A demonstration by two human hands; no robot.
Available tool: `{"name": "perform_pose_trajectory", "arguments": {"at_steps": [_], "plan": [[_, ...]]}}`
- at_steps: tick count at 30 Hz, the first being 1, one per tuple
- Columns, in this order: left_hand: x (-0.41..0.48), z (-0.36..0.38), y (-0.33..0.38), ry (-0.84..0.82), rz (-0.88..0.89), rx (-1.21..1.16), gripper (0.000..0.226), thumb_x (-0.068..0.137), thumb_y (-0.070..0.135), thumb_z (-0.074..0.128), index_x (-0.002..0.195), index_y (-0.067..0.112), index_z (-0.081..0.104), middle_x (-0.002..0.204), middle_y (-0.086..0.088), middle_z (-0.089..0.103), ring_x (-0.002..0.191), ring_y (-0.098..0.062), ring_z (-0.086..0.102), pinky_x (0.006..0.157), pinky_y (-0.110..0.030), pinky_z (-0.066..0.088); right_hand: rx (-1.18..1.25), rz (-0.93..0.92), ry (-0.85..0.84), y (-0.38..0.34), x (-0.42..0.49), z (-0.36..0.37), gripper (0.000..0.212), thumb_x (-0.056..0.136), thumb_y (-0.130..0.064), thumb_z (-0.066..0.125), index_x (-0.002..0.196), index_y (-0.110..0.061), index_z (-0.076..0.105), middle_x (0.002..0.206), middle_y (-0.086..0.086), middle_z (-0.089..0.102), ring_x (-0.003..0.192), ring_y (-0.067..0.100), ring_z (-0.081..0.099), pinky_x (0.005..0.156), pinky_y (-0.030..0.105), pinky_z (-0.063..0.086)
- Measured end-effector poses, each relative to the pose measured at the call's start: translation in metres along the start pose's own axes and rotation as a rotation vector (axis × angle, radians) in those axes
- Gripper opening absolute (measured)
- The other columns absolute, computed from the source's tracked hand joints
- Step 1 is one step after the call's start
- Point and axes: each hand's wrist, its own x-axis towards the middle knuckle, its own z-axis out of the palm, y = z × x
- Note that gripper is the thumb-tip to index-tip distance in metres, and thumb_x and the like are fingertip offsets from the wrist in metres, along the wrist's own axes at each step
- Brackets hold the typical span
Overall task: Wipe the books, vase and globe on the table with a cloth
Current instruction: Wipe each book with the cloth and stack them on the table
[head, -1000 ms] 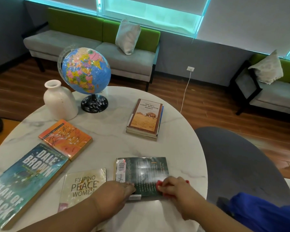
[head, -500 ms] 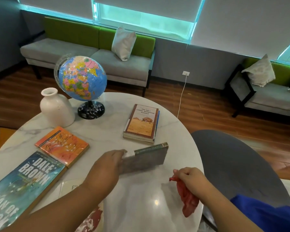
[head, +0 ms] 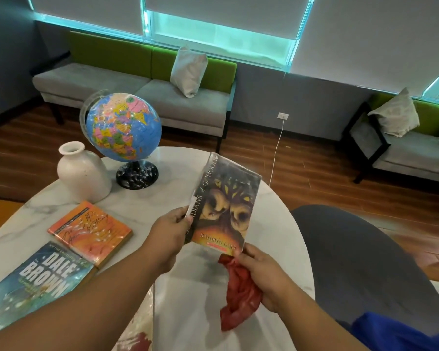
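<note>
Over the marble table, left grip clasps the book, right grip clutches red cloth beneath its corner.

Marble table with vase, globe, orange book, Dale Brown book.

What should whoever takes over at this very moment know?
Left hand holds the owl book up off the table by its spine edge, cover facing the camera.
Right hand grips the cloth and touches the book's lower corner.
Vase, globe, orange book and Dale Brown book sit on the table.
Done: cannot be told.
To do: wipe this cover, then whatever remains.
</note>
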Motion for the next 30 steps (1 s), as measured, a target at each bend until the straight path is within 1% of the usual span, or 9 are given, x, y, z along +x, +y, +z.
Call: {"name": "perform_pose_trajectory", "arguments": {"at_steps": [6, 9, 12, 14, 17, 18, 22, 26, 30], "plan": [[0.049, -0.001, 0.024, -0.108, -0.059, 0.170, 0.055, 0.087, -0.017, 0.038, 0.127, 0.017, 0.057, 0.110, -0.007, 0.066, 0.086, -0.015, 0.059, 0.069, -0.022, 0.044, -0.300, -0.128, 0.272, -0.042, 0.045, -0.004, 0.013, 0.095, -0.014, 0.057, 0.098, -0.016, 0.070, 0.089, 0.008, 0.074, 0.084, 0.022, 0.068, 0.079, 0.033, 0.055], [0.076, 0.000, 0.035, -0.036, -0.020, 0.161, 0.055, 0.086, -0.018, 0.042, 0.127, 0.015, 0.058, 0.108, -0.008, 0.066, 0.090, -0.020, 0.061, 0.074, -0.027, 0.049, -0.343, -0.191, 0.321, -0.064, 0.070, -0.004, 0.017, 0.094, -0.017, 0.059, 0.110, -0.016, 0.065, 0.088, 0.005, 0.073, 0.085, 0.021, 0.068, 0.086, 0.037, 0.056], [0.104, 0.001, 0.033, 0.051, -0.038, 0.173, 0.052, 0.087, -0.016, 0.046, 0.130, 0.010, 0.058, 0.104, -0.005, 0.067, 0.095, -0.023, 0.062, 0.084, -0.037, 0.051, -0.333, -0.170, 0.352, -0.072, 0.094, 0.001, 0.025, 0.094, -0.016, 0.060, 0.116, -0.025, 0.060, 0.083, 0.000, 0.071, 0.081, 0.018, 0.067, 0.082, 0.034, 0.055], [0.115, 0.001, 0.029, 0.090, -0.076, 0.187, 0.050, 0.089, -0.015, 0.045, 0.129, 0.010, 0.059, 0.101, -0.004, 0.067, 0.087, -0.019, 0.061, 0.072, -0.031, 0.052, -0.345, -0.139, 0.387, -0.069, 0.108, 0.004, 0.032, 0.093, -0.017, 0.061, 0.125, -0.020, 0.060, 0.092, 0.002, 0.072, 0.088, 0.021, 0.067, 0.087, 0.037, 0.055], [0.125, 0.004, 0.021, 0.126, -0.107, 0.222, 0.048, 0.090, -0.015, 0.043, 0.123, 0.015, 0.062, 0.097, -0.003, 0.065, 0.071, -0.010, 0.055, 0.054, -0.017, 0.044, -0.426, -0.089, 0.420, -0.059, 0.125, 0.007, 0.039, 0.092, -0.018, 0.061, 0.131, -0.017, 0.058, 0.103, 0.007, 0.071, 0.093, 0.023, 0.067, 0.089, 0.037, 0.054], [0.125, 0.004, 0.018, 0.127, -0.119, 0.245, 0.049, 0.090, -0.015, 0.043, 0.121, 0.017, 0.062, 0.099, -0.003, 0.066, 0.072, -0.010, 0.056, 0.055, -0.016, 0.044, -0.481, -0.078, 0.424, -0.056, 0.128, 0.008, 0.038, 0.092, -0.020, 0.061, 0.130, -0.018, 0.058, 0.103, 0.007, 0.071, 0.093, 0.023, 0.067, 0.088, 0.036, 0.055], [0.124, -0.001, -0.004, 0.179, -0.118, 0.400, 0.053, 0.088, -0.009, 0.044, 0.133, 0.015, 0.056, 0.125, -0.007, 0.062, 0.101, -0.024, 0.061, 0.074, -0.029, 0.048, -0.849, -0.094, 0.454, -0.056, 0.132, 0.010, 0.035, 0.090, -0.027, 0.059, 0.125, -0.023, 0.061, 0.107, 0.004, 0.070, 0.092, 0.021, 0.062, 0.077, 0.027, 0.047], [0.118, -0.001, -0.017, 0.208, -0.066, 0.399, 0.048, 0.090, -0.006, 0.048, 0.132, 0.015, 0.058, 0.128, -0.004, 0.062, 0.103, -0.020, 0.059, 0.082, -0.027, 0.047, -1.033, -0.045, 0.446, -0.057, 0.124, 0.009, 0.032, 0.091, -0.030, 0.057, 0.121, -0.021, 0.061, 0.108, 0.005, 0.069, 0.094, 0.023, 0.063, 0.075, 0.028, 0.048], [0.115, 0.000, -0.022, 0.192, -0.040, 0.465, 0.047, 0.093, -0.002, 0.048, 0.134, 0.019, 0.056, 0.123, -0.008, 0.064, 0.098, -0.024, 0.061, 0.075, -0.026, 0.046, -1.039, -0.044, 0.440, -0.051, 0.122, 0.005, 0.032, 0.091, -0.034, 0.056, 0.121, -0.023, 0.063, 0.102, 0.002, 0.071, 0.093, 0.022, 0.064, 0.082, 0.033, 0.054]]}}
